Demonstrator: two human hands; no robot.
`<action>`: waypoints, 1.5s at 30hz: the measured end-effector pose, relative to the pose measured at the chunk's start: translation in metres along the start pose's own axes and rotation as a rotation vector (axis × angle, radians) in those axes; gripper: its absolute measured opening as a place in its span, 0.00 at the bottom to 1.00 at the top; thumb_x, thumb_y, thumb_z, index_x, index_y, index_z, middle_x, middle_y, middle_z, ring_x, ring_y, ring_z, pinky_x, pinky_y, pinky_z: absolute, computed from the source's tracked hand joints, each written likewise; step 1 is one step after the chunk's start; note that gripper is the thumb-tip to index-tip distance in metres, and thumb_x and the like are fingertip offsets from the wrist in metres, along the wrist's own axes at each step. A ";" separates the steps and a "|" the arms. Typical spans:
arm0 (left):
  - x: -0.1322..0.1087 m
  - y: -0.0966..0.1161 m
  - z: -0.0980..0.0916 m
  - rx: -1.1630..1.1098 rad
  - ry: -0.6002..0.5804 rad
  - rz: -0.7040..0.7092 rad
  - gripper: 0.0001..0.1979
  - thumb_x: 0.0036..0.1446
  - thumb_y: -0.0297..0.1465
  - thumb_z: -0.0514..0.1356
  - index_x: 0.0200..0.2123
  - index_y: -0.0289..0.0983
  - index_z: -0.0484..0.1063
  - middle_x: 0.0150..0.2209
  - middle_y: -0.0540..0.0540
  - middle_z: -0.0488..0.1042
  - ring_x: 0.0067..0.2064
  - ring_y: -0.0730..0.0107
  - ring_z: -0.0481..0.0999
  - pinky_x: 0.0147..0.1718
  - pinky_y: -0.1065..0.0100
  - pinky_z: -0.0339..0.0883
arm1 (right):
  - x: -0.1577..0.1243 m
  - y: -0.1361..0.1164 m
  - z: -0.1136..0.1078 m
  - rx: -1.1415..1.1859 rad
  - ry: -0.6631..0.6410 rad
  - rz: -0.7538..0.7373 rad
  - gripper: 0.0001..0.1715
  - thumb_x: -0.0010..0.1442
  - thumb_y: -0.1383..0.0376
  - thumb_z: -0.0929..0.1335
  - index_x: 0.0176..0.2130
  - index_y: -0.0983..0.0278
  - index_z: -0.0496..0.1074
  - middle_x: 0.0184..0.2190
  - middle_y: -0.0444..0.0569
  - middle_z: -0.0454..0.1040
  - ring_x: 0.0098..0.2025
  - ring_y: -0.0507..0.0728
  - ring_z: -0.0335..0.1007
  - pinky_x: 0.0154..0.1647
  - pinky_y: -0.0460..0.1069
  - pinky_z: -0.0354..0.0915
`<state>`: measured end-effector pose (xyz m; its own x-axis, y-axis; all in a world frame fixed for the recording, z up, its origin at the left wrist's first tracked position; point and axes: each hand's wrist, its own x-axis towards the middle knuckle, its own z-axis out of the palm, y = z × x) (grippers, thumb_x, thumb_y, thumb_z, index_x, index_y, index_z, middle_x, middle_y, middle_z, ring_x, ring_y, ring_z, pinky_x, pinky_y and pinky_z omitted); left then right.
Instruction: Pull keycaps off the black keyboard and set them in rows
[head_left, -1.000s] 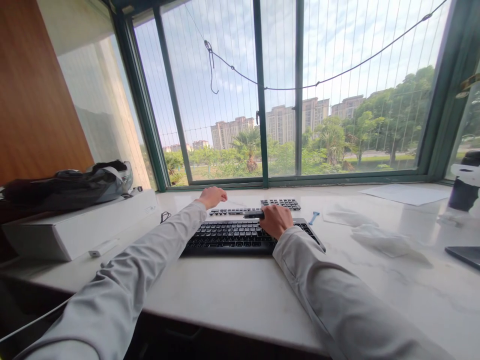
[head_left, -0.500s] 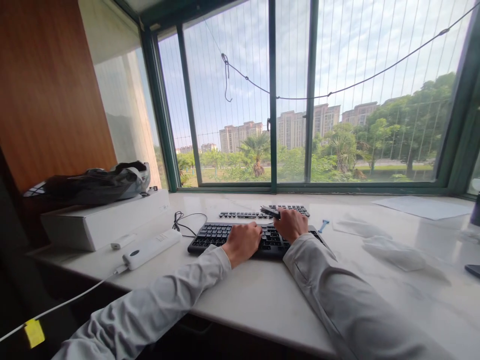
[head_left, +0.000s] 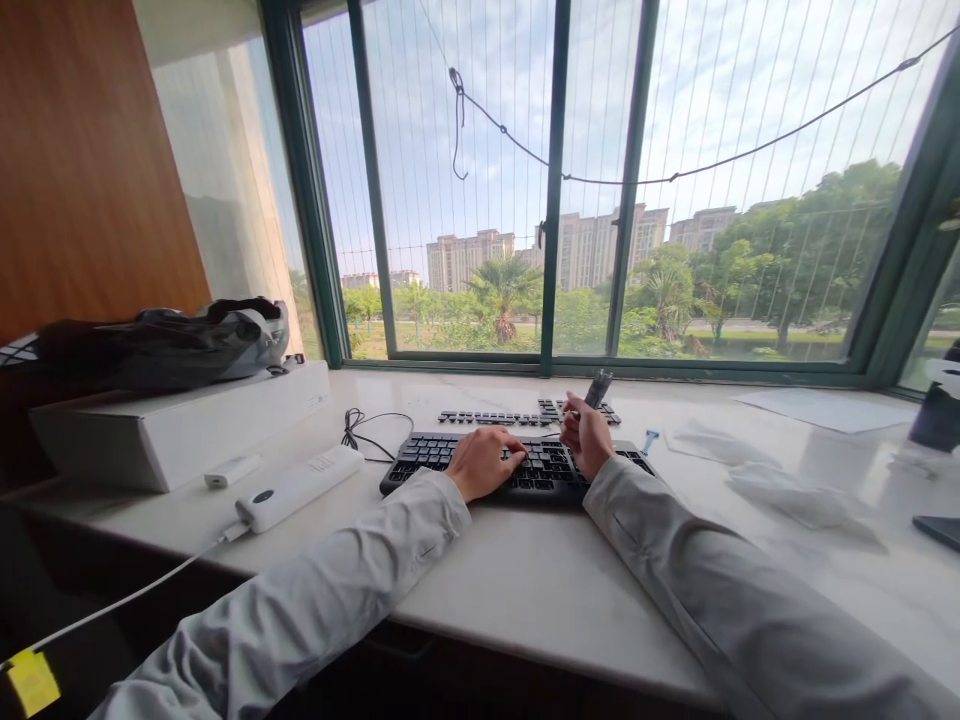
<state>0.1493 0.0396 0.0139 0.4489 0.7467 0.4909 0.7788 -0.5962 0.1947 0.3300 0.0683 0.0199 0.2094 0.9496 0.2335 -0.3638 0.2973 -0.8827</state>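
A black keyboard (head_left: 420, 462) lies on the white countertop, with some keycaps gone from its middle and right. My left hand (head_left: 484, 462) rests over its centre-left, thumb and fingers brought together at the keys; whatever may be between them is too small to make out. Above the keyboard's right part, my right hand (head_left: 589, 438) is closed around a short dark tool with a jagged tip (head_left: 598, 388), which points up and away. Behind the keyboard, loose black keycaps (head_left: 487, 418) are laid out in rows, partly covered by my right hand.
To the left are a white power bank (head_left: 300, 490) with a cable, a small white adapter (head_left: 232, 468) and a white box (head_left: 180, 425) under a dark bag (head_left: 157, 345). At right lie a small blue tool (head_left: 649, 441), clear plastic bags (head_left: 795, 492) and paper (head_left: 825, 408). The window stands behind.
My right hand has turned and lifted the dark tool from lying low over the keycaps to pointing upward. My left hand stays at the keys with its fingers shifted slightly. The camera view has shifted.
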 end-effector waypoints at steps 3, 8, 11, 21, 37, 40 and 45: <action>0.000 0.001 0.001 -0.020 -0.013 0.016 0.12 0.57 0.40 0.57 0.39 0.44 0.79 0.41 0.48 0.76 0.42 0.65 0.75 0.42 0.67 0.67 | -0.005 0.003 0.007 0.142 -0.041 0.073 0.18 0.53 0.55 0.68 0.25 0.62 0.57 0.13 0.31 0.41 0.13 0.44 0.33 0.11 0.41 0.40; -0.003 0.004 0.002 -0.057 -0.011 0.048 0.13 0.57 0.42 0.57 0.39 0.47 0.79 0.41 0.50 0.76 0.40 0.67 0.75 0.39 0.68 0.67 | -0.009 0.009 0.013 0.151 -0.064 0.113 0.17 0.55 0.58 0.68 0.25 0.62 0.56 0.14 0.32 0.44 0.13 0.44 0.37 0.11 0.40 0.44; -0.003 0.004 0.003 -0.068 -0.010 0.051 0.13 0.57 0.43 0.57 0.39 0.48 0.80 0.41 0.50 0.76 0.40 0.67 0.75 0.39 0.68 0.67 | -0.011 0.012 0.016 0.174 -0.061 0.137 0.17 0.56 0.60 0.68 0.24 0.62 0.56 0.14 0.33 0.46 0.14 0.44 0.40 0.12 0.41 0.47; 0.000 0.001 0.004 -0.151 -0.021 -0.003 0.14 0.53 0.45 0.60 0.38 0.48 0.80 0.42 0.49 0.77 0.42 0.65 0.75 0.40 0.68 0.66 | -0.015 0.011 0.018 0.128 -0.076 0.115 0.20 0.54 0.56 0.68 0.23 0.62 0.55 0.15 0.35 0.49 0.16 0.45 0.45 0.16 0.42 0.52; 0.001 0.000 0.006 -0.127 -0.014 0.022 0.17 0.51 0.49 0.60 0.38 0.47 0.80 0.39 0.48 0.76 0.39 0.65 0.75 0.39 0.68 0.66 | -0.025 0.006 0.026 0.203 -0.067 0.195 0.26 0.55 0.50 0.67 0.21 0.62 0.53 0.15 0.37 0.52 0.18 0.47 0.47 0.17 0.43 0.52; 0.002 0.003 0.006 -0.107 -0.014 0.012 0.17 0.51 0.49 0.61 0.37 0.47 0.80 0.39 0.48 0.75 0.39 0.65 0.75 0.39 0.68 0.66 | -0.026 0.006 0.028 0.184 -0.056 0.200 0.26 0.53 0.51 0.69 0.20 0.62 0.53 0.15 0.38 0.52 0.18 0.47 0.47 0.18 0.44 0.52; 0.003 0.006 0.004 -0.095 -0.003 0.021 0.15 0.54 0.46 0.60 0.37 0.44 0.79 0.39 0.48 0.76 0.40 0.64 0.75 0.39 0.68 0.66 | -0.026 0.007 0.030 0.176 -0.064 0.163 0.26 0.49 0.54 0.72 0.20 0.62 0.53 0.16 0.38 0.53 0.18 0.47 0.46 0.17 0.44 0.49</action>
<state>0.1570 0.0395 0.0127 0.4665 0.7345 0.4929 0.7242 -0.6371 0.2639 0.2945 0.0488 0.0199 0.0789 0.9891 0.1240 -0.5422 0.1469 -0.8273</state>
